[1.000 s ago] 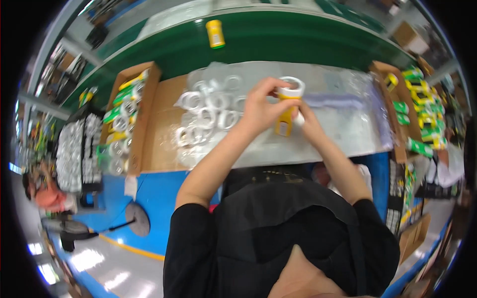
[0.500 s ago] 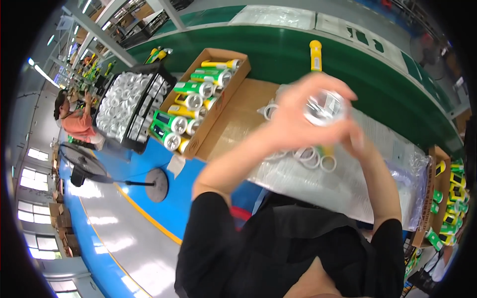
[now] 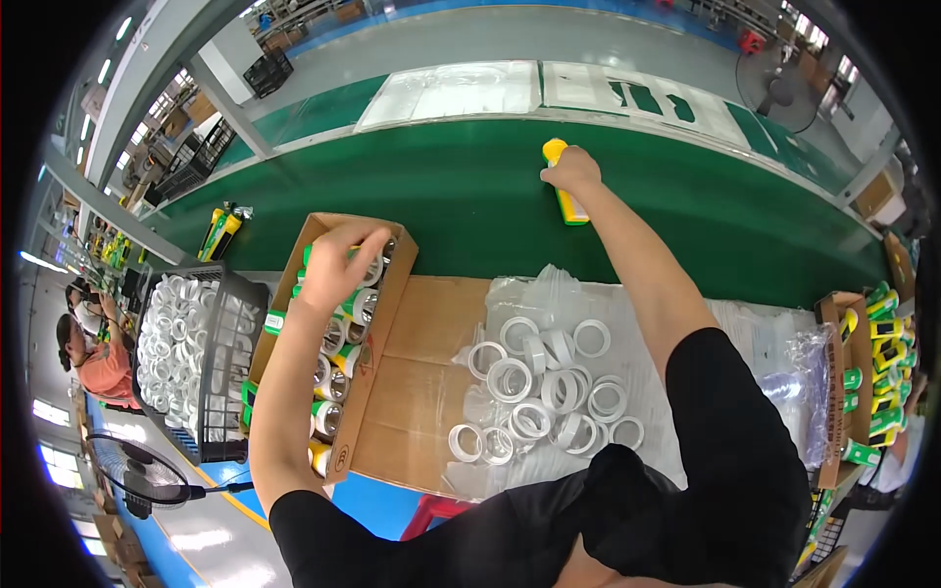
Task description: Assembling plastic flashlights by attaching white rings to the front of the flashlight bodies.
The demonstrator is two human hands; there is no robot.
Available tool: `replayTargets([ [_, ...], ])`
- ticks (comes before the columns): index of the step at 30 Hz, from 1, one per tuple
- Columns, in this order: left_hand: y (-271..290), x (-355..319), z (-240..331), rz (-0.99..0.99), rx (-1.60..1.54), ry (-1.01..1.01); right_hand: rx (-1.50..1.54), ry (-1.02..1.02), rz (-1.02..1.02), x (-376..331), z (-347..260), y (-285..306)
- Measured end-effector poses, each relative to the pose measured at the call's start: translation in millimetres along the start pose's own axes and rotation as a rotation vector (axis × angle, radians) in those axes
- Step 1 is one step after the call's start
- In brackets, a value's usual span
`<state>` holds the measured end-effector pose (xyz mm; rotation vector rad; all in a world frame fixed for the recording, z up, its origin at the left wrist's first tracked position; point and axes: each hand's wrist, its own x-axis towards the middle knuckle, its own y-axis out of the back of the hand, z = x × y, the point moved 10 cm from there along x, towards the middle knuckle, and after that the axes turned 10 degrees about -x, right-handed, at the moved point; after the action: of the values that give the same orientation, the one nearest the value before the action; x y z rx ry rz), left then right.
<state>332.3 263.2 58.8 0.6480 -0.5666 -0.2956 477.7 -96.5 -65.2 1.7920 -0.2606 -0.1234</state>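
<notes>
Yellow flashlight (image 3: 566,188) lies flat on the green conveyor belt (image 3: 412,186), long axis roughly across the belt, well beyond the table edge; right hand (image 3: 571,170) sits on its far end, fingers curled down over the top of the body, arm at full stretch. Whether the fingers actually clamp it or just rest on it, can't tell from this angle. Left hand (image 3: 338,263) is down in the open cardboard box (image 3: 377,367) at the left, fingers bent and pressed together around the tops of the green and yellow flashlights (image 3: 333,377) packed upright in rows; looks like it's closing on one, but the grip itself is hidden by the knuckles. Box stands right at the belt edge, probably so stock stays within one arm's reach. White plastic rings (image 3: 534,387) lie loose on a clear plastic sheet (image 3: 686,333) directly in front of the body, between the two arms, neither hand touching them. Black crate (image 3: 221,392) full of the same white rings sits left of the box. Second box of green and yellow flashlights (image 3: 872,372) at far right, untouched. Another pair of flashlights (image 3: 221,231) lies on the belt at the left.
</notes>
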Motion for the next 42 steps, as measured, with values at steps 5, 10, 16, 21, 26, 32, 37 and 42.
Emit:
replayTargets([
  [5, -49, 27, 29, 0.221, -0.53, 0.078, 0.572, 0.037, -0.224, -57, 9, 35],
  [10, -211, -6, 82, 0.032, -1.333, 0.778, 0.45, 0.366, 0.154, -217, 20, 131],
  [16, -282, -60, 163, 0.127, -1.395, 0.591, 0.317, 0.275, 0.092, -373, 76, 150],
  [21, -262, -84, 258, -0.023, -0.918, 0.031, 0.762, 0.305, 0.004, -439, 120, 129],
  [26, -266, -120, 339, -0.353, -0.728, -0.586, 1.264, 0.17, -0.385, -474, 107, 100],
  [32, -272, -147, 356, -0.347, -0.428, -0.854, 1.445, 0.123, -0.337, -495, 120, 66],
  [37, -291, -148, 358, -0.435, -0.451, -0.806, 1.507, 0.02, -0.339, -498, 133, 61],
  [42, -325, -106, 292, -0.319, -0.97, -0.049, 1.607, -0.097, -0.269, -495, 154, 76],
])
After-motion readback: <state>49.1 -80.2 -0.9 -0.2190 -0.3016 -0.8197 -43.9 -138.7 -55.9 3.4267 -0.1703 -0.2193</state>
